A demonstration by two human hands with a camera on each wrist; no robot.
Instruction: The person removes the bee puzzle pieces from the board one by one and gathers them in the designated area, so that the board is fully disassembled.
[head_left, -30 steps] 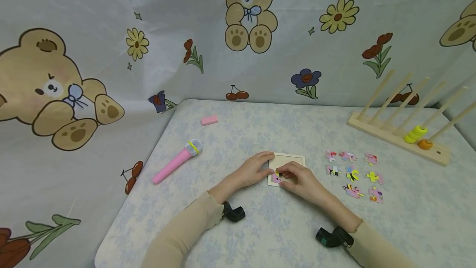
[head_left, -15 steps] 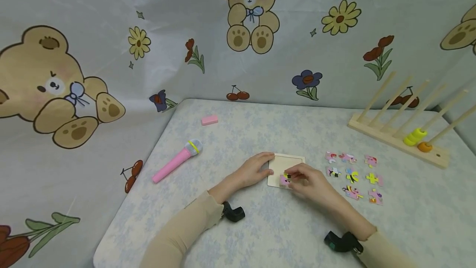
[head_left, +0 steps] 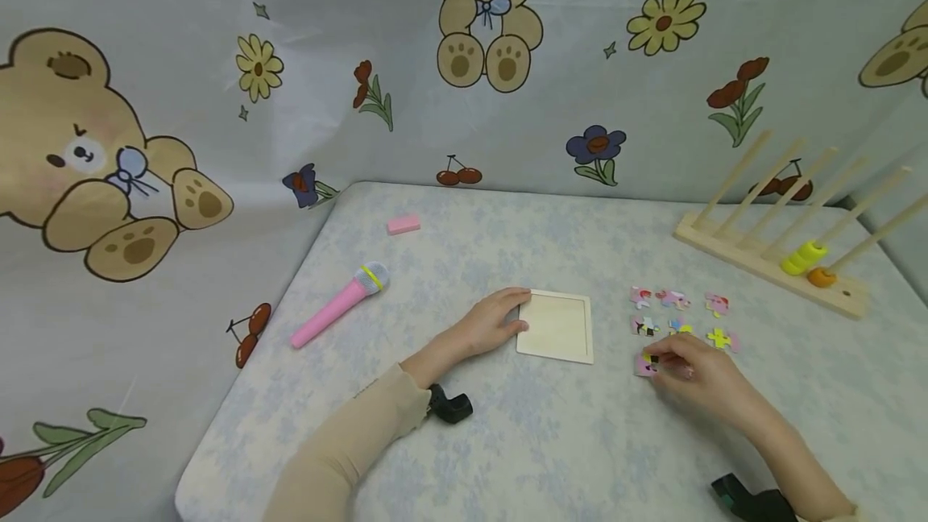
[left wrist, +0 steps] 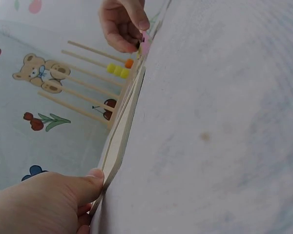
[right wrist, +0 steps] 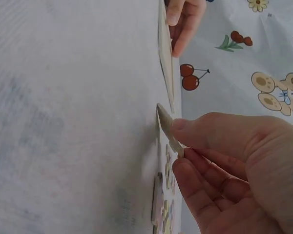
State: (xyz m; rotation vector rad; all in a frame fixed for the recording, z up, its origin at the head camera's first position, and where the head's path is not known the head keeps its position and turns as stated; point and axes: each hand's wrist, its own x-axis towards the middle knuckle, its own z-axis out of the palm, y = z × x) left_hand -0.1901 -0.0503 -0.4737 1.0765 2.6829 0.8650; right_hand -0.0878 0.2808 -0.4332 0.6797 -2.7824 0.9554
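A wooden puzzle tray [head_left: 554,327] with a raised rim lies bare on the table in the head view. My left hand [head_left: 489,325] holds its left edge, the thumb [left wrist: 94,179] pressed against the rim in the left wrist view. To the right of the tray, my right hand [head_left: 703,369] pinches a pink jigsaw piece [head_left: 644,366] between thumb and fingers. In the right wrist view that piece [right wrist: 166,124] is seen tilted, near the tabletop. Other jigsaw pieces [head_left: 718,304] lie loosely in rows beside and behind the right hand, some partly hidden by it.
A wooden peg stand [head_left: 768,264] with yellow and orange beads stands at the back right. On the left lie a pink toy microphone [head_left: 337,308] and a small pink block [head_left: 403,225]. A printed cloth [head_left: 304,39] hangs behind the table.
My right hand has lifted the jigsaw piece out of the tray and carried it right, to the loose pieces. The left hand stays on the tray. The head view has shifted slightly.
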